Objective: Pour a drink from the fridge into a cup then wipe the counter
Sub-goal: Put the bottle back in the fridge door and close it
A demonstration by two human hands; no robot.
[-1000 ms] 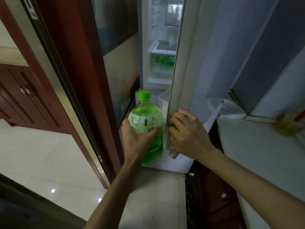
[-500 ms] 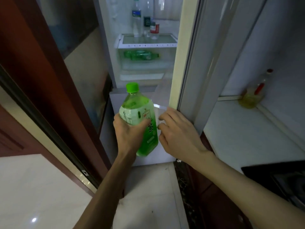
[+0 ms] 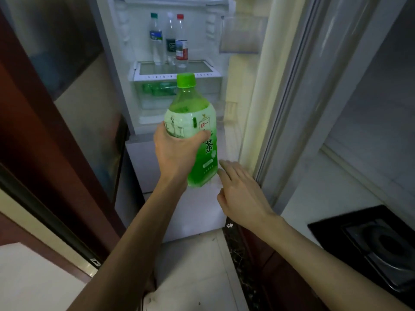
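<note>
Left hand (image 3: pixel 175 153) wraps the green-capped plastic bottle of green tea (image 3: pixel 193 113), upright before the open white fridge (image 3: pixel 132 52), fingertips hidden behind it. Right hand (image 3: pixel 240 194) is empty, fingers straight. The green shapes in the fridge drawer (image 3: pixel 157 89) are blurry.

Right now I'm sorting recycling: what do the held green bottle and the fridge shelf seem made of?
Green bottle: probably clear glossy plastic; the liquid shows through, cap opaque green. Fridge shelf: seemingly glass pane in white plastic frame; green items show beneath.
</note>
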